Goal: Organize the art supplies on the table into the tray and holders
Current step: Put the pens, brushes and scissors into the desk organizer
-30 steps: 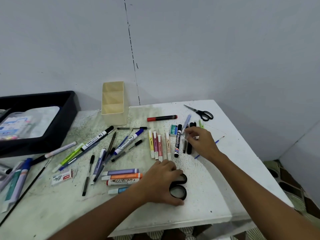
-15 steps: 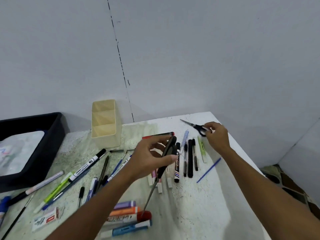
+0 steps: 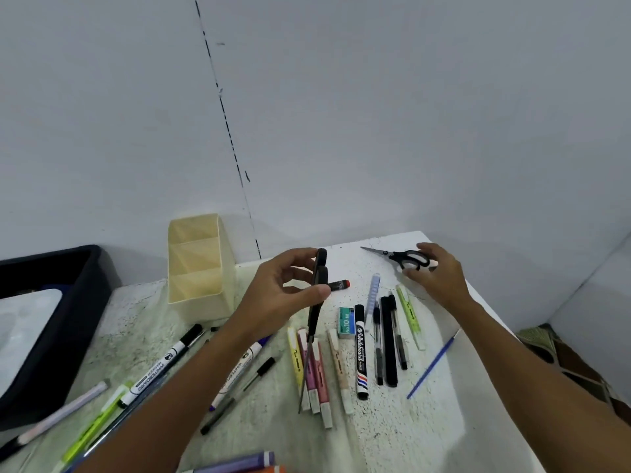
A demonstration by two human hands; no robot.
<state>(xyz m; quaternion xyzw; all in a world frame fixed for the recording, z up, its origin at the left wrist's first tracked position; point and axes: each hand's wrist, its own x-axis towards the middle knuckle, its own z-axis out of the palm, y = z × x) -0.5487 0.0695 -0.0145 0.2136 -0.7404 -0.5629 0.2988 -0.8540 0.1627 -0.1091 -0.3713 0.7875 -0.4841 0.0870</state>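
Left hand: left hand (image 3: 273,295) is clamped on the handles of a black pair of scissors (image 3: 316,315); a second ago it pressed them against the counter (image 3: 392,425), and now they hang blade-down above the pastel highlighters (image 3: 316,370).
Right hand: right hand (image 3: 440,278) has moved from the pens to the far corner, fingers curled over the handles of the second scissors (image 3: 403,258), which lie on the counter; a full grip cannot be told.
Holder: the cream holder (image 3: 198,268) stands empty near the wall, just left of the raised scissors.
Tray: the black tray (image 3: 68,322) sits at the left edge.
Meaning: both scissors look bound for storage next, while markers and pens are not yet sorted.
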